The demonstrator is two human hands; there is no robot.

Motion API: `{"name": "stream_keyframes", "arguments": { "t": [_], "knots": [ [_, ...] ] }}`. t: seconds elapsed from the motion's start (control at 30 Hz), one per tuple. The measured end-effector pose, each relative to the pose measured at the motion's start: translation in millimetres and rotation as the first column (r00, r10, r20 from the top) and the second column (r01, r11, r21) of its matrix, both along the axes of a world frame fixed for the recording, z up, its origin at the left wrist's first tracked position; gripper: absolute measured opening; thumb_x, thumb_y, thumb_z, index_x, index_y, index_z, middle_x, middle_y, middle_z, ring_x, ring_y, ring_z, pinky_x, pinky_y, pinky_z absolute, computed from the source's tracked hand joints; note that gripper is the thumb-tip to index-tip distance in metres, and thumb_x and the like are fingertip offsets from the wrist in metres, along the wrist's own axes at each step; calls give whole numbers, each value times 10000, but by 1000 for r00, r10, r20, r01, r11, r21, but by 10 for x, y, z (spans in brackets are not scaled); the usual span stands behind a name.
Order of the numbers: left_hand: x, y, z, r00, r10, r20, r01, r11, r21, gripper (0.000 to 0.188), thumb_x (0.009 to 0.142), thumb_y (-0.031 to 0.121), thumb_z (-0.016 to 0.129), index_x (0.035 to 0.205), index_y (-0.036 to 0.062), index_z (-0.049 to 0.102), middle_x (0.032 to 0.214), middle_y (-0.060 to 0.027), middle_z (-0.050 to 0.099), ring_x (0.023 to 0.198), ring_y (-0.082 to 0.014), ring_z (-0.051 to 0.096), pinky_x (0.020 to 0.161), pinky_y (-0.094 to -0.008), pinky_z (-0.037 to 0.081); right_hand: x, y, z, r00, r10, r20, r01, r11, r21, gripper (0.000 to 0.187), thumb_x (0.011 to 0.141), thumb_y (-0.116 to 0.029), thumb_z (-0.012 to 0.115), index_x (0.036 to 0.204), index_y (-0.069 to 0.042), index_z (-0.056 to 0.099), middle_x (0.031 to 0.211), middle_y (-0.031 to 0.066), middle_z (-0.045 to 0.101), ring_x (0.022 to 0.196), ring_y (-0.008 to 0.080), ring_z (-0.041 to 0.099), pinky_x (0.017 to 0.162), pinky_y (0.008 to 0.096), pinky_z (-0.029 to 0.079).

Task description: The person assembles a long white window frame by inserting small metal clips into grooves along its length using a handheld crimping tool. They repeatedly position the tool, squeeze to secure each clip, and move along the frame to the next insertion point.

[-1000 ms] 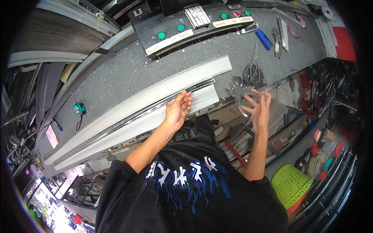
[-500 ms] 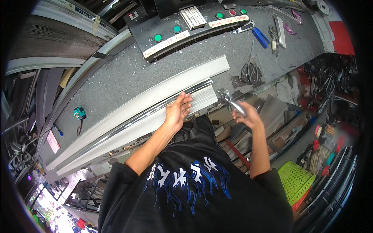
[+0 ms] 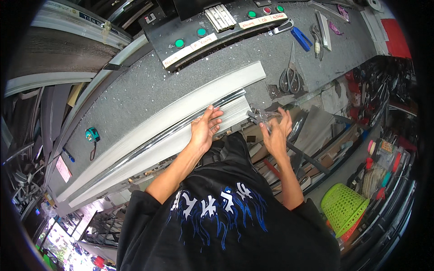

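Note:
My left hand [image 3: 204,131] is at the middle of the bench edge. Its thumb and fingers are curled at a long, shiny metal strip [image 3: 178,129], pinching it. This strip runs between two pale, ribbed profiles: a far one [image 3: 217,83] and a near one [image 3: 233,109]. To the right, my right hand [image 3: 278,135] is closed round a pliers-like metal tool [image 3: 258,116]. Its dark jaws are beside the right ends of the strip and near profile; whether they touch is unclear. Fingers and blur partly hide its handles.
Scissors [image 3: 290,81], blue-handled pliers [image 3: 301,39] and grey pliers [image 3: 316,41] lie on the bench's far right. A black control box [image 3: 199,45] with buttons stands behind. A tape measure [image 3: 92,134] lies left; a green basket [image 3: 343,207] stands lower right.
My right hand has brought the metal tool left and slightly down toward the profile ends, turning it and spreading the fingers more. My left hand has barely moved.

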State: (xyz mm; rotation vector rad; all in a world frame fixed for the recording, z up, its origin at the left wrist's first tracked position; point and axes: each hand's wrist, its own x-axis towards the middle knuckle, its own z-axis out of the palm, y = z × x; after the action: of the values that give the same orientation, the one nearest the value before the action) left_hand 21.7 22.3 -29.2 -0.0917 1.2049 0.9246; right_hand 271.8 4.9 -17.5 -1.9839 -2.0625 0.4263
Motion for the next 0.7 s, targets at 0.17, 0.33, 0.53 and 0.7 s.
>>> {"name": "stream_keyframes", "arguments": {
  "t": [0.17,0.33,0.53,0.7],
  "knots": [
    [7,13,20,1000,0,-17,0,1000,3,381,964,353,639,1108,1,667,984,-54,712,771,-86,596,696,-247,471,46,75,80,980,182,82,-180,983,-29,241,838,-188,708,848,4,562,1279,232,474,1247,429,439,1032,567,322],
    [41,-17,42,998,17,-54,-14,999,42,384,964,347,639,1102,-10,665,1027,-86,721,762,-98,603,692,-250,476,16,46,245,964,-64,-259,-40,926,-376,265,896,-193,658,930,41,538,1205,240,505,1051,414,535,930,455,424],
    [48,-42,86,998,55,-34,-52,994,94,370,975,318,626,1093,-30,662,1054,-122,717,828,-143,658,712,-266,496,-221,-55,470,701,-405,-586,-224,656,-721,335,979,-297,583,910,5,456,885,122,506,864,176,493,774,354,417],
    [68,-95,154,992,122,-38,-112,974,199,307,984,234,617,1080,-55,662,1082,-171,699,947,-215,692,765,-314,531,-516,16,586,781,-236,-579,-266,713,-649,364,975,-316,581,905,15,446,914,170,472,853,267,472,795,390,398]
  ]
}}
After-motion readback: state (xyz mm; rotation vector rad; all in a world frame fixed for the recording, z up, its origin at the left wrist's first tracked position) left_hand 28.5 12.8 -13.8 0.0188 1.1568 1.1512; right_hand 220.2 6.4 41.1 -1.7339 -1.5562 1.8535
